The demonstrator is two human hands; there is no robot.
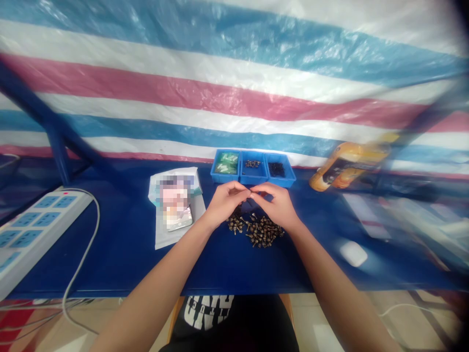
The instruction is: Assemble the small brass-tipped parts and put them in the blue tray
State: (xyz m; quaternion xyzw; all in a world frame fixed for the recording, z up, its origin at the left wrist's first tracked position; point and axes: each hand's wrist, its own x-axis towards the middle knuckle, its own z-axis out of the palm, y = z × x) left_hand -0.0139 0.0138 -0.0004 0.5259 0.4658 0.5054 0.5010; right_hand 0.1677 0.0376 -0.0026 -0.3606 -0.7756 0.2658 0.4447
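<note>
My left hand and my right hand meet at the fingertips over the blue table. Both are closed in a pinch, and whatever is between the fingers is too small to make out. Just below them lies a pile of small brass-coloured metal parts, with a smaller heap of them to its left. Beyond my hands stand three joined blue bins: the left bin holds green-and-white packets, the middle bin small metal pieces, the right bin small dark pieces.
A phone rests on a white plastic bag at left. Further left is a large power strip with a white cable. To the right are orange drink bottles and a white earbud case. A striped sheet hangs behind.
</note>
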